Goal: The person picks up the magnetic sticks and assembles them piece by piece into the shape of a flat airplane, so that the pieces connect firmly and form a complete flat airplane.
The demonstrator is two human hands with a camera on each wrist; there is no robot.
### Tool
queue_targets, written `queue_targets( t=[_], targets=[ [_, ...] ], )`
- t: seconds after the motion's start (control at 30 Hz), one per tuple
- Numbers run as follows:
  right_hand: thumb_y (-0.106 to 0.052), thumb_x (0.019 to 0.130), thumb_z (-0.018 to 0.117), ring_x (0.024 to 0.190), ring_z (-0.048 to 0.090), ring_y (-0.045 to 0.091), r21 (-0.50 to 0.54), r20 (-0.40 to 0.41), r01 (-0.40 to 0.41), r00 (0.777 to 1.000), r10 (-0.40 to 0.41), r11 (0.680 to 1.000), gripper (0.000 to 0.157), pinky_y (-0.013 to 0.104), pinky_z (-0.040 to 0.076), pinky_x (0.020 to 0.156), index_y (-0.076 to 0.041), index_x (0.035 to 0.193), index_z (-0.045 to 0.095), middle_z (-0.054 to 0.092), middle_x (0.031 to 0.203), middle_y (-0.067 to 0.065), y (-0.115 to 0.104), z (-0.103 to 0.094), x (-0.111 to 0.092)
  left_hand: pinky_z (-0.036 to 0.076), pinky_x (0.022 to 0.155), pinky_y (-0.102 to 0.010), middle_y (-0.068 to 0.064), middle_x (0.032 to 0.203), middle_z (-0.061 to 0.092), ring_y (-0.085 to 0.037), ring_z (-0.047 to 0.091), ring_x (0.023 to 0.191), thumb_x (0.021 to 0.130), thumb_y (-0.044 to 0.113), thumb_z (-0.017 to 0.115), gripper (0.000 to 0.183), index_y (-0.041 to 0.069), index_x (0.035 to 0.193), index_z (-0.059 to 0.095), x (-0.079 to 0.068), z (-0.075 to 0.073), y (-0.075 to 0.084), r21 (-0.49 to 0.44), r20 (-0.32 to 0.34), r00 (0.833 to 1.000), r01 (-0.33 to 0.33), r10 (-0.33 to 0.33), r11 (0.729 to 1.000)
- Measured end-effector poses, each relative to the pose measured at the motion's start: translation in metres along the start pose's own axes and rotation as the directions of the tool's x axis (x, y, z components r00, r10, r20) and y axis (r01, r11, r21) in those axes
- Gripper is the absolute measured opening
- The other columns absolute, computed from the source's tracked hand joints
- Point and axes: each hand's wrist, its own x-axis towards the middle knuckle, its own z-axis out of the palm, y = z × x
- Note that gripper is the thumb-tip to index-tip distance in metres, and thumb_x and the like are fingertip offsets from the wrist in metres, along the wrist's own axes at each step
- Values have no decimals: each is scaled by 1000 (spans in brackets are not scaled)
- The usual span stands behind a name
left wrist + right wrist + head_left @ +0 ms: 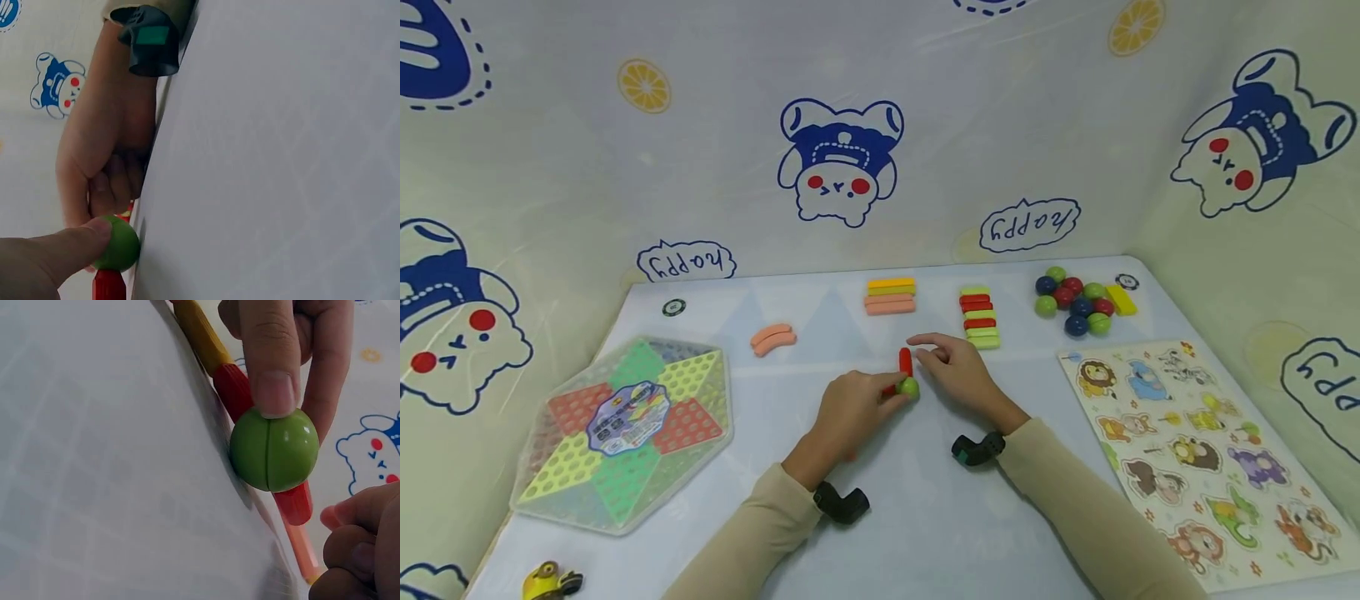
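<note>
My left hand (pixel 850 412) pinches a green ball (pixel 910 388) just above the table, its thumb (pixel 275 390) pressed on the ball. A red stick (pixel 906 360) meets the ball on the far side, and another red stick (pixel 232 389) meets it under the left hand. In the right wrist view, a dark yellow stick (pixel 203 334) lines up end to end with that second red one. Just right of the ball, my right hand (pixel 961 375) hovers with its index finger extended and the other fingers curled, holding nothing.
Curved pink pieces (pixel 772 338), pink and yellow sticks (pixel 891 297), and green and red sticks (pixel 979 317) lie behind the hands. Several coloured balls (pixel 1075 302) sit at back right by a yellow block (pixel 1122 301). A hexagonal case (pixel 718 392) lies left, an animal picture board (pixel 1150 433) right.
</note>
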Motion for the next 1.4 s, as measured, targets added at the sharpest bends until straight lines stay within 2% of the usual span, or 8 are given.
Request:
queue_targets(
  t=[0.17,0.33,0.57,0.73,0.87,1.2,1.3,1.4],
  targets=[
    [-40,91,58,51,41,21,-53,-102,9,995,-15,999,29,28,32,45,-26,115,65,41,56,5,4,-21,3,35,46,-20,15,52,43,-3,44,51,79,34,74,25,22,101,73,-1,0,2,-12,2,1000,1,-1,1000],
    [-43,90,59,52,42,24,-148,-241,-89,969,51,985,33,30,32,43,-24,116,63,45,59,7,11,-78,4,35,47,-20,15,52,43,-3,44,52,80,33,74,24,21,101,73,-1,-1,2,-39,22,1000,12,-12,999],
    [-31,92,59,54,45,26,-354,-316,-293,931,182,888,37,32,35,46,-9,121,60,47,62,9,28,-151,-15,34,46,-20,15,52,42,-3,43,51,81,34,73,24,21,101,74,-1,-2,0,-46,33,999,14,-13,999],
    [-33,92,57,86,51,38,-410,-313,-375,914,258,832,43,50,43,71,-4,124,57,58,97,22,33,-183,-28,34,47,-19,16,54,43,-2,43,52,82,34,72,26,21,104,73,-2,-2,-1,-68,39,999,17,-15,998],
    [-39,91,58,105,44,43,-406,-277,-414,906,322,815,50,59,38,83,-3,126,55,50,119,27,37,-194,-31,34,47,-20,15,53,43,-2,43,52,82,33,72,26,21,106,72,-2,-3,-1,-81,44,999,25,-22,996],
    [-44,87,62,76,48,29,-400,-256,-474,880,401,785,58,36,40,58,-4,128,52,53,83,14,53,-189,-30,34,46,-20,14,52,43,-3,43,50,82,33,72,32,19,110,71,-2,-2,0,-77,61,997,44,-39,996],
    [-44,86,64,84,50,34,-415,-254,-486,874,415,769,61,43,46,66,-3,130,51,57,96,20,57,-186,-29,34,46,-21,15,52,44,-3,43,51,81,33,73,33,19,110,71,-1,-2,1,-74,58,998,43,-39,996],
    [-43,85,65,99,47,41,-428,-246,-487,873,420,761,64,54,44,81,-1,131,49,52,118,27,56,-185,-29,34,47,-21,15,53,44,-3,44,51,81,33,73,34,18,111,71,-1,-1,1,-69,62,997,45,-41,997]
  ],
)
